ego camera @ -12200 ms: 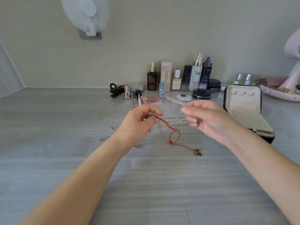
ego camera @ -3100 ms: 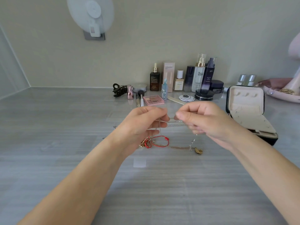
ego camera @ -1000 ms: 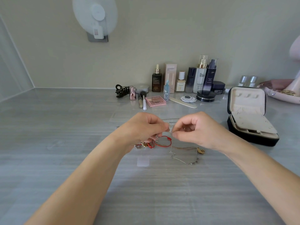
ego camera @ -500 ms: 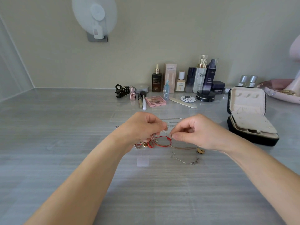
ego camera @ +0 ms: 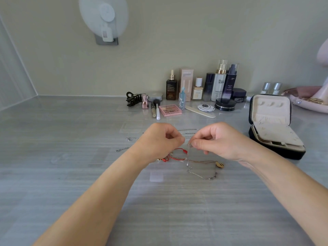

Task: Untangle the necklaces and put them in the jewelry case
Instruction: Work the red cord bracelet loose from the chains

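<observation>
Pinching one silver chain [ego camera: 189, 145] with curled fingers [ego camera: 197, 144], left hand [ego camera: 159, 139] and right hand [ego camera: 223, 141] hover apart from the jewelry case [ego camera: 277, 151]

Two hands [ego camera: 160, 140] [ego camera: 222, 142]; one jewelry case [ego camera: 271, 110].

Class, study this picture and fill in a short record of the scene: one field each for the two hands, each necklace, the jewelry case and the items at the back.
left hand: pinches the silver chain, close to the right hand
right hand: pinches the same chain
silver chain: hangs from the fingers, its end lying on the table
red cord: on the table below the left hand
gold chain: on the table, pendant at its right end
jewelry case: open, right of the hands, no necklace visible inside
back of table: cosmetic bottles, hair claw
</observation>
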